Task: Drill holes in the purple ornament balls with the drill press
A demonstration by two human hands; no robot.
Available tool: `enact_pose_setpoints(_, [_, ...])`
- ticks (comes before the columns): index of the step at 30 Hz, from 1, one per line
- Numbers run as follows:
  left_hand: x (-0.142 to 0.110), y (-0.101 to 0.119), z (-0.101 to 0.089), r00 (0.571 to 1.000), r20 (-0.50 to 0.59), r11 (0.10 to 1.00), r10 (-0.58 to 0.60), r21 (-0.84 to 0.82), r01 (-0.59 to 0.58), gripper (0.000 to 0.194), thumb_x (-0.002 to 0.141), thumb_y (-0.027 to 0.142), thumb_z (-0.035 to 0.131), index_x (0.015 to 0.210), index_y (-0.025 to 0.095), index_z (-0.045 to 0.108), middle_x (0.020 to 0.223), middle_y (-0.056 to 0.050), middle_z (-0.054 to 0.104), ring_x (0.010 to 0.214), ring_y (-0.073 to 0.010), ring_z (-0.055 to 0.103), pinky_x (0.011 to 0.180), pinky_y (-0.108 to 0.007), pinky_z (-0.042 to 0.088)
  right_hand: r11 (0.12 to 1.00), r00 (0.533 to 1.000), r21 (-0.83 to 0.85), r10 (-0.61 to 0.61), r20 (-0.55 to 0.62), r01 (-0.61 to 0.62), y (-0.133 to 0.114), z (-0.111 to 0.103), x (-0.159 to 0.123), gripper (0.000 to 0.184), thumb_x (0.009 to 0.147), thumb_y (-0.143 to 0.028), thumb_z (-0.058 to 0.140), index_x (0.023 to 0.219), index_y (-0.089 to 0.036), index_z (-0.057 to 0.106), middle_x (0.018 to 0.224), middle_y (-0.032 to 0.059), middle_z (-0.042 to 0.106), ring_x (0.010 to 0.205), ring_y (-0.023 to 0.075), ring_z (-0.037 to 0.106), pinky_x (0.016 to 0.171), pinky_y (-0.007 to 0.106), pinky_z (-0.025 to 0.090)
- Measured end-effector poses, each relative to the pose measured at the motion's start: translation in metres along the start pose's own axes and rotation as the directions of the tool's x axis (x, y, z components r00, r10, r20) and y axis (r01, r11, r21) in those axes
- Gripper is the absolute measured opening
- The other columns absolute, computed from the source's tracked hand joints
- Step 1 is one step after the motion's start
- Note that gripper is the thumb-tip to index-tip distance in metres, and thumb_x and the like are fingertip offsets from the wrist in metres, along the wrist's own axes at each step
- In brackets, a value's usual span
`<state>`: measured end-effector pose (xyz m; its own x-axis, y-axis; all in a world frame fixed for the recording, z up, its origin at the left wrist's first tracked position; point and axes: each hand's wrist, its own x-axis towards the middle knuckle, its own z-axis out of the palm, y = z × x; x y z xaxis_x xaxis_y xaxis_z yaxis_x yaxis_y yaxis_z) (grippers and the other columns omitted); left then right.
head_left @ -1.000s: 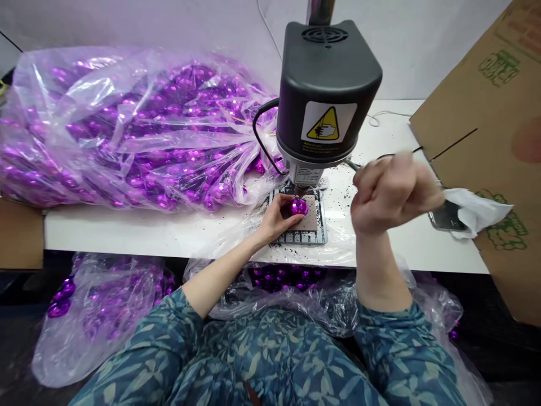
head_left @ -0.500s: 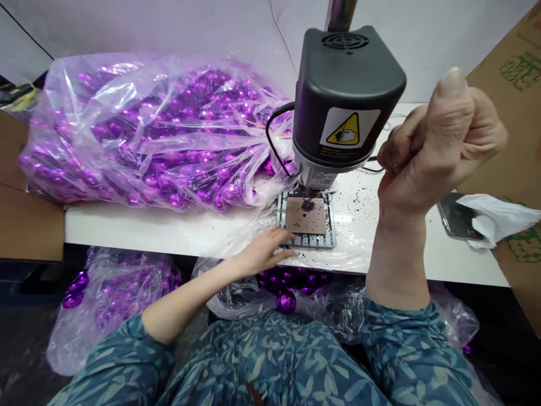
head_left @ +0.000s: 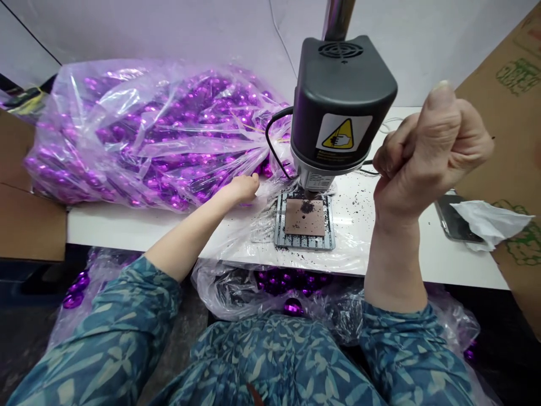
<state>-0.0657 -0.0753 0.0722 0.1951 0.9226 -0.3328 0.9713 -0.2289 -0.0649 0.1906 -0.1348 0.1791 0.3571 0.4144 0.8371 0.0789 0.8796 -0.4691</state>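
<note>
My right hand (head_left: 435, 146) is closed in a fist, thumb on top, just right of the black drill press head (head_left: 344, 84). What it grips is hidden behind the fingers. My left hand (head_left: 244, 188) reaches over the table at the gathered end of a clear plastic bag (head_left: 160, 135) full of shiny purple balls. Its fingers curl down, and anything in them is out of sight. Under the drill head, a brown square board (head_left: 315, 219) with a small dark hole lies on the slotted metal base (head_left: 304, 242). Dark shavings are heaped at the board's back edge.
Shavings are scattered over the white table (head_left: 443, 265). A phone (head_left: 454, 220) and crumpled white tissue (head_left: 492, 223) lie at right, beside a cardboard box (head_left: 502, 113). Another box (head_left: 34, 225) stands at left. Below the front edge, an opened plastic bag (head_left: 224, 293) holds more purple balls.
My left hand has moved from beside the metal base, back and left to the bag on the table, and its fingers have curled. My right hand stays closed beside the drill head.
</note>
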Motion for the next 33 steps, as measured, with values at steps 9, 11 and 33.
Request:
enact_pose_setpoints(9, [0.024,0.007,0.013,0.991,0.101,0.987,0.086,0.13,-0.099,0.02,0.075,0.029,0.081,0.092,0.019,0.079,0.089,-0.015,0.08,0.105,-0.0372,0.073,0.097,-0.046,0.053,1.0,1.0,-0.026,-0.004,-0.002,0.004,-0.003,0.0,-0.003,0.053,0.095,-0.041,0.058,0.055,-0.015,0.036,0.042,-0.0083,0.036,0.038,-0.0031,0.035,0.043,0.016,0.027])
enact_pose_setpoints(11, [0.026,0.007,0.016,0.988,0.127,0.984,0.087,0.147,-0.105,0.018,0.073,0.026,0.081,0.089,0.017,0.079,0.089,-0.017,0.079,0.104,-0.0374,0.073,0.097,-0.046,0.053,1.0,1.0,-0.022,-0.006,0.002,0.006,-0.003,0.0,-0.004,0.052,0.095,-0.04,0.058,0.055,-0.015,0.035,0.042,-0.008,0.035,0.038,-0.0026,0.034,0.043,0.017,0.027])
enact_pose_setpoints(33, [-0.017,-0.007,0.02,0.881,-0.473,0.857,0.0,-0.454,-0.244,0.049,0.087,0.034,0.077,0.133,0.023,0.064,0.136,-0.015,0.062,0.118,-0.033,0.067,0.099,-0.046,0.056,1.0,1.0,0.007,0.023,-0.017,-0.023,-0.004,0.001,-0.005,0.053,0.093,-0.042,0.06,0.053,-0.016,0.036,0.041,-0.0078,0.035,0.037,-0.0023,0.036,0.042,0.017,0.026])
